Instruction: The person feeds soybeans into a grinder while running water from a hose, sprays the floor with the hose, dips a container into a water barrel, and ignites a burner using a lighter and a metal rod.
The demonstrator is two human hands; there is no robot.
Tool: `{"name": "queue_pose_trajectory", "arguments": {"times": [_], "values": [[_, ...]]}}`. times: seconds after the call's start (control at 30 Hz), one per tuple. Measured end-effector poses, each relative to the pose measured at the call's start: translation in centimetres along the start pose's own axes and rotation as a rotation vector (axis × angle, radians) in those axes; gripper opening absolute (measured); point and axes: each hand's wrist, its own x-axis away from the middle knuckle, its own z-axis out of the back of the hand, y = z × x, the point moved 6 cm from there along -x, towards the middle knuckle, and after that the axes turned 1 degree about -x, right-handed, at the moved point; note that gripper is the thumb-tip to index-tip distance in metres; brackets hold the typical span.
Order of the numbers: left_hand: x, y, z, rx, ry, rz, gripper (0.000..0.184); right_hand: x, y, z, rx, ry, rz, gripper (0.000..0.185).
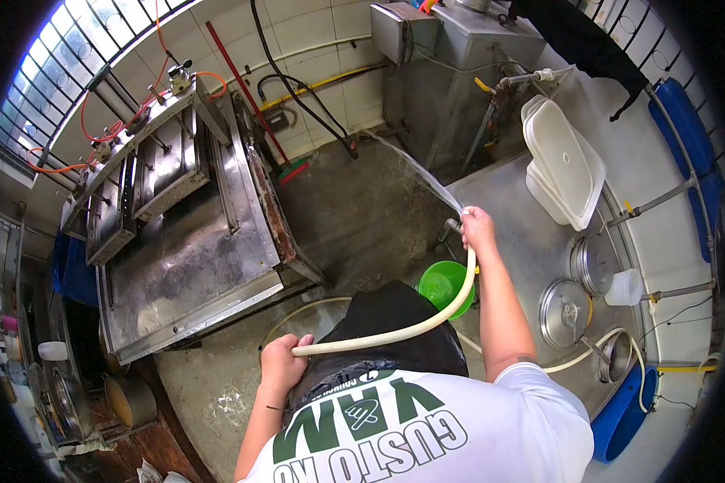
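Observation:
A cream-coloured hose [395, 336] curves across in front of my body. My right hand [479, 228] is closed round its outlet end, held out ahead over the floor. From there a stream of water [423, 173] sprays forward and left toward the wall. My left hand [282, 360] grips the same hose lower down, near my waist. Below my right forearm a green bucket [439, 283] stands partly hidden behind the hose. A black apron [387, 310] covers my front, over a white printed shirt.
A metal press table [193, 241] stands left, with a red-handled broom [246, 92] behind it. On the right, a steel worktop [507, 201] bears white plastic tubs [562, 161] and round metal lids [562, 312]. Blue containers [620, 419] sit lower right. The concrete floor [330, 209] looks wet.

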Motion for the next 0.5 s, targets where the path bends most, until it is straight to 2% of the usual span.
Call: {"name": "queue_pose_trajectory", "arguments": {"times": [0.2, 0.33, 0.5], "values": [[0.2, -0.1, -0.1, -0.001, 0.013, -0.010, 0.050, 0.3, 4.3, -1.8, 0.006, -0.083, -0.093, 0.019], [0.4, -0.2, -0.1, -0.001, -0.011, 0.030, 0.050, 1.8, 10.4, -5.4, 0.005, -0.288, -0.227, 0.012], [0.5, -0.1, 0.2, -0.015, -0.020, 0.051, 0.051, 6.3, 15.2, -9.5, 0.013, -0.502, -0.425, 0.018]]}}
